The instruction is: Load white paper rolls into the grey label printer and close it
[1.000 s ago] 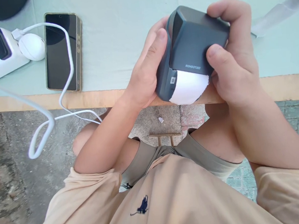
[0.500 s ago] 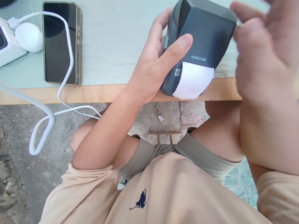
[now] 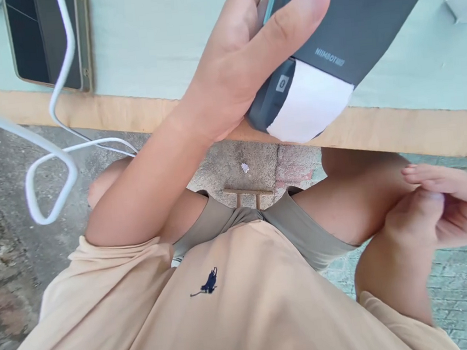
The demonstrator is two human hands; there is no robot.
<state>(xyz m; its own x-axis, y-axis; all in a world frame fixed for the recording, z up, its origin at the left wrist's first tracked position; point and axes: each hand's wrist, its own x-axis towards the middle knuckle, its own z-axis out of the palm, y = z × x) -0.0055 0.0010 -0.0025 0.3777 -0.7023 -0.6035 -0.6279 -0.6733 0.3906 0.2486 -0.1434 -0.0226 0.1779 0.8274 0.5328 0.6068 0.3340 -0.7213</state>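
My left hand (image 3: 242, 58) is wrapped round a dark grey NIIMBOT device (image 3: 358, 14), its thumb across the front face. The device is tilted over the table's front edge, and its upper end is cut off by the top of the picture. White paper (image 3: 313, 101) covers its lower end, beside a small Bluetooth mark. My right hand (image 3: 446, 204) is away from the device, beside my right knee and below the table edge. Its fingers are partly curled and close to the thumb; whether anything small is between them cannot be made out.
On the table (image 3: 142, 46), a dark phone (image 3: 39, 45) lies at the left, with a white cable (image 3: 67, 53) crossing it and looping down past the edge. A small white piece (image 3: 465, 5) lies at the right. A white scrap (image 3: 245, 168) is on the ground.
My right hand has moved from beside the device down to the right, below the table edge. The device and my left hand appear larger and higher in view. The phone has shifted up and left in view.
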